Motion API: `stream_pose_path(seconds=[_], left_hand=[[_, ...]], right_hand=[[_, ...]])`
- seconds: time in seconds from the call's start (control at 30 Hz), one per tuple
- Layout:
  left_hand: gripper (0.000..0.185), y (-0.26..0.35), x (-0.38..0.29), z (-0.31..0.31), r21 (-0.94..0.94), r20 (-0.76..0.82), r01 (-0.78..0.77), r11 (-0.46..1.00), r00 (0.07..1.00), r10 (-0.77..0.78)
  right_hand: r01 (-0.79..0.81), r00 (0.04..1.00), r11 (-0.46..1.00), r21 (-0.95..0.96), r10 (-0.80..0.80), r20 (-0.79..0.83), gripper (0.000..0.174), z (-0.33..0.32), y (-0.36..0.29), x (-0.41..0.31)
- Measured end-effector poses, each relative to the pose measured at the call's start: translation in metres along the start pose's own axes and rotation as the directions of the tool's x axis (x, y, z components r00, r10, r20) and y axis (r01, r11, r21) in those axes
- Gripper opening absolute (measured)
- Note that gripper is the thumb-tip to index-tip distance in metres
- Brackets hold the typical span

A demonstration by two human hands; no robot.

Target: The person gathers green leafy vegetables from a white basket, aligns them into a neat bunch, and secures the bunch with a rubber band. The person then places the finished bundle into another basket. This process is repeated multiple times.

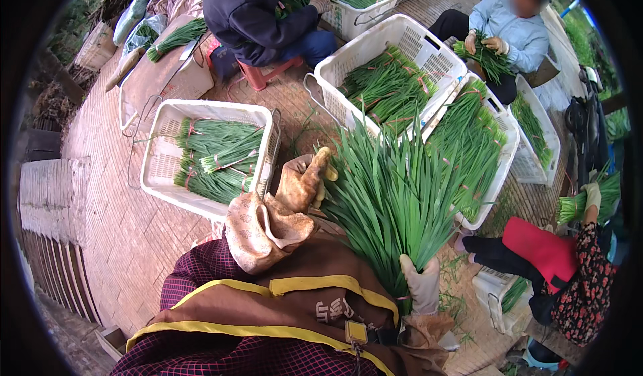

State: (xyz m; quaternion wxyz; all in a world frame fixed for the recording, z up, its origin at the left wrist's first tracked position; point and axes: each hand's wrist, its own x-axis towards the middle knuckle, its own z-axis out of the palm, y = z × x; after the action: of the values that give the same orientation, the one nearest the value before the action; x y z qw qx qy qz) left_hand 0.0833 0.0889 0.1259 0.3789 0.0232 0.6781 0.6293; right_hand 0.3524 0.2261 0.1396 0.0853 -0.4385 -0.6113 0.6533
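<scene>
A large fanned bunch of garlic chives point(392, 195) spreads in front of my apron, leaves pointing away from me. My right hand point(423, 281), in a pale glove, grips it near the stem end, where a pink tie point(404, 298) shows. My left hand point(304, 182), in a brown-stained glove, is raised beside the bunch's left edge with a finger extended and nothing visible in it. Just beyond that hand stands a white plastic crate point(208, 106) holding tied chive bundles point(218, 147).
More white crates with bundles, one at centre point(329, 69) and one at right point(511, 125), border my work area. Co-workers point(261, 19) sit around, some handling chives. A board point(176, 77) at upper left bears a knife point(188, 49) and a bundle.
</scene>
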Motion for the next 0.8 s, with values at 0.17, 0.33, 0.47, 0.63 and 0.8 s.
stream_pose_path(seconds=[0.17,0.33,0.47,0.63,0.8], left_hand=[[0.03,0.024,0.012,0.002,0.115,0.017,-0.214,0.97,0.977,0.213],[0.036,0.023,0.022,0.008,0.445,0.111,-0.207,0.871,0.978,0.176],[0.028,0.011,0.019,0.015,0.246,0.089,-0.183,0.952,0.982,0.166],[0.023,-0.004,0.02,0.024,0.266,-0.131,-0.177,0.948,0.967,0.217],[0.026,0.004,0.023,0.003,-0.292,-0.185,-0.099,0.951,0.982,0.045]], right_hand=[[-0.041,0.998,0.999,0.004,0.04,0.047,0.013,-0.002,-0.001,0.0],[-0.082,0.996,0.996,-0.022,0.083,0.035,0.015,-0.002,-0.005,-0.004],[-0.055,0.998,0.998,0.005,0.054,0.038,0.014,0.0,-0.006,-0.007],[-0.059,0.997,0.997,-0.043,0.061,0.048,0.014,-0.001,-0.007,-0.008],[-0.018,1.0,0.999,-0.034,0.018,0.021,0.015,-0.002,0.006,-0.011]])
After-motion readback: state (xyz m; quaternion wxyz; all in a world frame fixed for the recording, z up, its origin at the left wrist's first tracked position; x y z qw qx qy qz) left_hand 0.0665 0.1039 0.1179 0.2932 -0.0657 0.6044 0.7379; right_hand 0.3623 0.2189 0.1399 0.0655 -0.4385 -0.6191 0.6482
